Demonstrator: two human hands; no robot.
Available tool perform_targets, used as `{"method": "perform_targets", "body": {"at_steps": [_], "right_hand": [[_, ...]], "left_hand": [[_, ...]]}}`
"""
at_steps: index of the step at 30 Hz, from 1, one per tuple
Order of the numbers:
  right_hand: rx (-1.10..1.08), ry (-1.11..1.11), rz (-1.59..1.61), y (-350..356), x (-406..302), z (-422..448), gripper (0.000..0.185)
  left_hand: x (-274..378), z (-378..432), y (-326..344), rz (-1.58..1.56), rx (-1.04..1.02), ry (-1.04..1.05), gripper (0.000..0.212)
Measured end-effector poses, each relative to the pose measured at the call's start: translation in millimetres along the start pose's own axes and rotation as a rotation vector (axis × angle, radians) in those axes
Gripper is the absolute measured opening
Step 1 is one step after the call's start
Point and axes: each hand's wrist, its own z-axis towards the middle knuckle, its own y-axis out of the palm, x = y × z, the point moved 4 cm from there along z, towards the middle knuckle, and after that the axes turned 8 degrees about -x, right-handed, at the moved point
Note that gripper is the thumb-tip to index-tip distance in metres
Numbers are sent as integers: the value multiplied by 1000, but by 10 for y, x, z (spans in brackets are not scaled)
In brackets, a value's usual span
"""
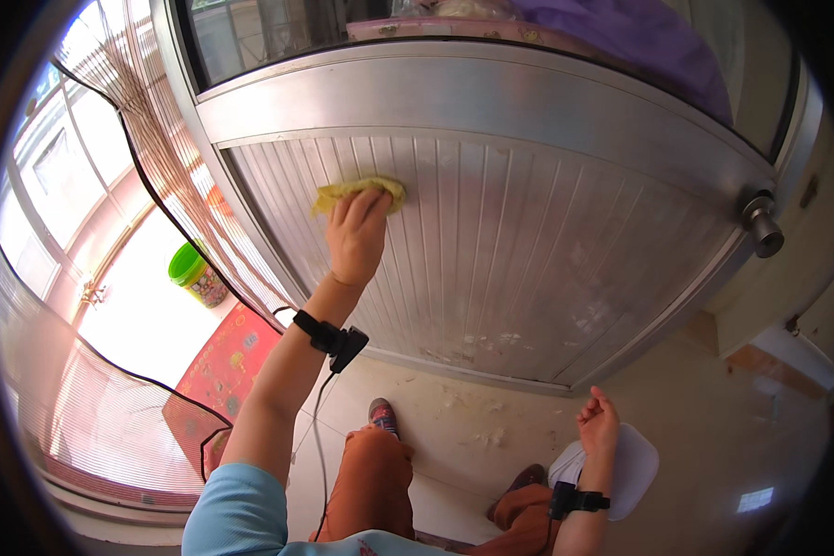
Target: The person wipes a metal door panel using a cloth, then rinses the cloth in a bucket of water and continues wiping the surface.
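Note:
My left hand [356, 240] presses a yellow cloth [333, 194] flat against the ribbed lower panel [486, 257] of an aluminium door. The cloth is bunched under the fingertips, near the panel's upper left. Low on the right, my right hand [599, 424] hangs in the air, its fingers curled in with nothing visible in them. Behind that hand is a white object with rounded corners [636, 469], perhaps a stool; the forearm partly covers it. A round metal door knob [763, 226] sits at the door's right edge.
A mesh curtain [160, 153] hangs along the door's left side. Beyond it are a green-rimmed bucket [208, 285] and a red patterned mat [226, 354]. Whitish debris [486, 436] lies on the tiled floor near my feet. Through the door glass shows purple fabric [639, 48].

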Motion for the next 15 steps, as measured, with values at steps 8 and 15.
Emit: {"method": "perform_targets", "body": {"at_steps": [8, 15], "right_hand": [[59, 24, -62, 78, 50, 0, 23], [73, 28, -84, 15, 53, 29, 22]], "left_hand": [[-66, -525, 140, -47, -151, 61, 27], [-71, 170, -71, -32, 48, 52, 29]]}}
